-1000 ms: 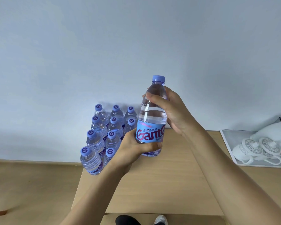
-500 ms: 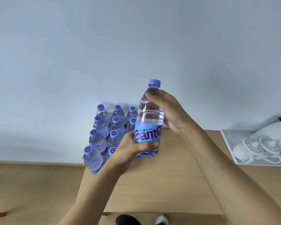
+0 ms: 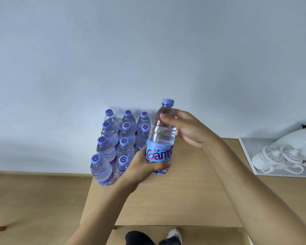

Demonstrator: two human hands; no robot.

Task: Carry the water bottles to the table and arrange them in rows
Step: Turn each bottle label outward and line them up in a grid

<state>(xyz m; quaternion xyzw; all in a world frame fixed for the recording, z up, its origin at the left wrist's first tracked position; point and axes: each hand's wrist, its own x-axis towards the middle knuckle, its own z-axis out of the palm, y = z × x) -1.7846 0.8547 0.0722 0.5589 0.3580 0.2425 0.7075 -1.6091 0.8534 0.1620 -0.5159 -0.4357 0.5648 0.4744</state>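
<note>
One water bottle (image 3: 160, 137) stands upright at the table's (image 3: 166, 200) far edge, left hand (image 3: 145, 167) wrapped round its label, right hand (image 3: 185, 128) gripping its shoulder. Just left stand ten bottles in rows (image 3: 117, 144).

A white tray (image 3: 247, 156) is seen well to the right of the fingers (image 3: 166, 119), at the frame's right edge. On it two white lidded cups (image 3: 277, 160) with grey patterned bands are set side by side, touching, with a larger white pot (image 3: 297, 140) behind them. A pale blue wall (image 3: 148, 50) is seen beyond the fingers. Below them, a dark shoe (image 3: 140, 237) and a white shoe (image 3: 174, 235) are seen on the wooden floor (image 3: 34, 200).
</note>
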